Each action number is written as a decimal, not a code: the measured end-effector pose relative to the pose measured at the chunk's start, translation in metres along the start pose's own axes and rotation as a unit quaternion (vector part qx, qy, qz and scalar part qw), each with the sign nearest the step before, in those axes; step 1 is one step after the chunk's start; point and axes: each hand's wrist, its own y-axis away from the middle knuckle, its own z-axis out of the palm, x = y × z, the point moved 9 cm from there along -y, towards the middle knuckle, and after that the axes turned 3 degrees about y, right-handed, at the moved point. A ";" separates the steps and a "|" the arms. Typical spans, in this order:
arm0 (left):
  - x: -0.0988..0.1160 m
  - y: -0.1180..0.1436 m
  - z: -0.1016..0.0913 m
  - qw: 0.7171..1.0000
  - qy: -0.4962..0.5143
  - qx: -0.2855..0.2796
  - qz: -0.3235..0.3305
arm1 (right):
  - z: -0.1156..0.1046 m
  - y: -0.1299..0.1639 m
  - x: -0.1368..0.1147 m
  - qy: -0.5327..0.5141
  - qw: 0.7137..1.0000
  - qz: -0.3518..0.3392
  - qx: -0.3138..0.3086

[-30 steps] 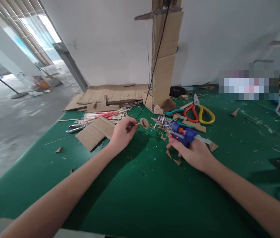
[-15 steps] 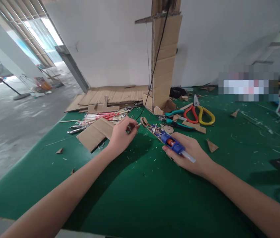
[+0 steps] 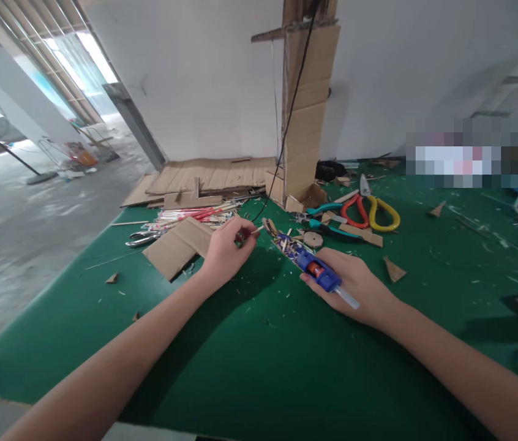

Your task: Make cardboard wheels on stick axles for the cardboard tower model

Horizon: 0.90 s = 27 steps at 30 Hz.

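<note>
My right hand [image 3: 348, 282] is wrapped round a blue hot glue gun [image 3: 316, 268], with a clear glue stick [image 3: 347, 297] poking out of its back end. Bits of debris cling to the front of the gun, which points up and to the left. Between the fingertips of my left hand [image 3: 230, 248] is pinched a thin wooden stick [image 3: 256, 231], its end close to the gun's nozzle. I cannot tell whether stick and nozzle touch. A folded piece of cardboard [image 3: 174, 248] lies just left of my left hand.
Red-handled and yellow-handled scissors [image 3: 369, 211] and teal-handled pliers [image 3: 332, 230] lie beyond the glue gun. Several wrapped sticks [image 3: 190, 215] are piled at the back left. A cardboard column [image 3: 307, 116] stands against the wall, a black cable [image 3: 292, 110] hanging before it. Scraps dot the green tabletop [image 3: 259, 361].
The glue gun has tilted slightly, and its nozzle has shifted a little to the right and down. My left hand keeps its pinch on the stick, nearly still.
</note>
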 end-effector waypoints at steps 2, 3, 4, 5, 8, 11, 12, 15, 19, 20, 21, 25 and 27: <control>0.000 0.000 0.000 1.000 0.002 0.002 -0.001 | -0.001 -0.001 -0.001 0.001 1.000 0.000 0.000; 0.000 0.000 -0.001 1.000 0.003 0.003 -0.001 | -0.001 -0.001 -0.001 0.000 1.000 0.000 0.000; -0.001 0.000 -0.001 1.000 0.003 0.005 -0.001 | -0.001 -0.001 -0.001 0.000 1.000 0.000 0.000; -0.001 0.000 -0.001 1.000 0.003 0.007 -0.001 | -0.001 -0.001 -0.001 -0.001 1.000 0.001 -0.002; -0.001 -0.001 -0.002 1.000 0.002 0.010 -0.002 | 0.000 0.000 0.000 -0.001 1.000 0.005 -0.008; -0.002 -0.001 -0.002 1.000 0.003 0.010 -0.009 | 0.002 0.001 0.002 0.001 1.000 0.011 -0.018; -0.003 -0.001 -0.002 1.000 0.003 0.008 -0.011 | 0.003 0.001 0.003 0.000 1.000 0.013 -0.020; -0.003 0.000 -0.001 1.000 0.003 0.005 -0.015 | 0.004 0.001 0.004 0.001 0.999 0.016 -0.030; -0.003 0.001 -0.001 1.000 0.004 0.004 -0.013 | 0.005 0.001 0.004 0.003 0.999 0.019 -0.035; -0.003 0.001 0.000 1.000 0.002 0.003 -0.014 | 0.005 0.001 0.005 0.002 0.999 0.021 -0.036; -0.003 0.001 -0.001 1.000 0.001 0.003 -0.014 | 0.005 0.001 0.005 0.001 0.999 0.023 -0.037; -0.004 0.001 -0.001 1.000 -0.002 0.003 -0.017 | 0.005 0.002 0.004 0.008 0.999 0.024 -0.040; -0.005 0.000 -0.001 1.000 -0.001 0.002 -0.021 | 0.004 0.002 0.003 0.010 0.999 0.023 -0.040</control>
